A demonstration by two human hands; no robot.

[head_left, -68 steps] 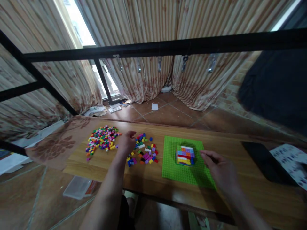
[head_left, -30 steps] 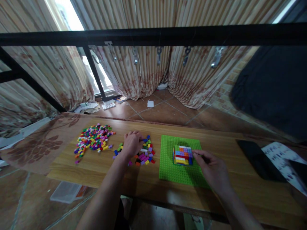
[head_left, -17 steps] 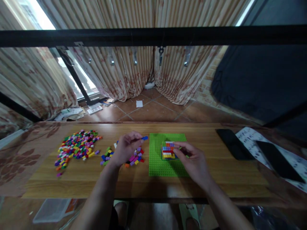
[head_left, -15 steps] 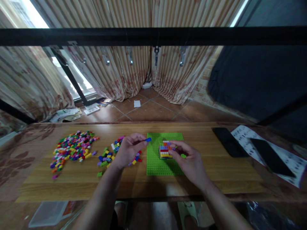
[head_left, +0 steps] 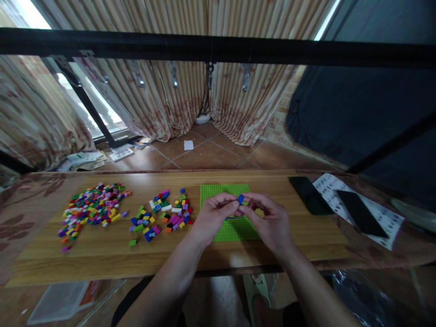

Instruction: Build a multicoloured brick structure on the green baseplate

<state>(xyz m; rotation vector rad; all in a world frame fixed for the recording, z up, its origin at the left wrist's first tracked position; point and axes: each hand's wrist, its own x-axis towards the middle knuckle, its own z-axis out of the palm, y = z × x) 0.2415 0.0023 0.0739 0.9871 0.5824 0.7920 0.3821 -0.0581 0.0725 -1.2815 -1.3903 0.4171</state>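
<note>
Over the green baseplate (head_left: 225, 234), my two hands meet at a small blue toy brick (head_left: 240, 199). The fingertips of my left hand (head_left: 216, 214) are pinched at the brick's left side. From the right, my right hand (head_left: 269, 220) has thumb and fingers closed at the same brick. Below them, the built block of coloured bricks on the plate is mostly hidden by my fingers. A yellowish piece (head_left: 259, 212) shows beside my right hand's fingers.
A large pile of mixed bricks (head_left: 98, 204) lies at the left of the wooden table (head_left: 112, 259). Smaller groups of loose bricks (head_left: 177, 220) lie nearer the plate. At the right are a black phone-like slab (head_left: 310, 195), a printed sheet (head_left: 327, 184) and another dark slab (head_left: 361, 213).
My left hand has carried the blue brick right, from the plate's left edge to my right hand. The hands now touch and cover the built block. The view has shifted slightly.
</note>
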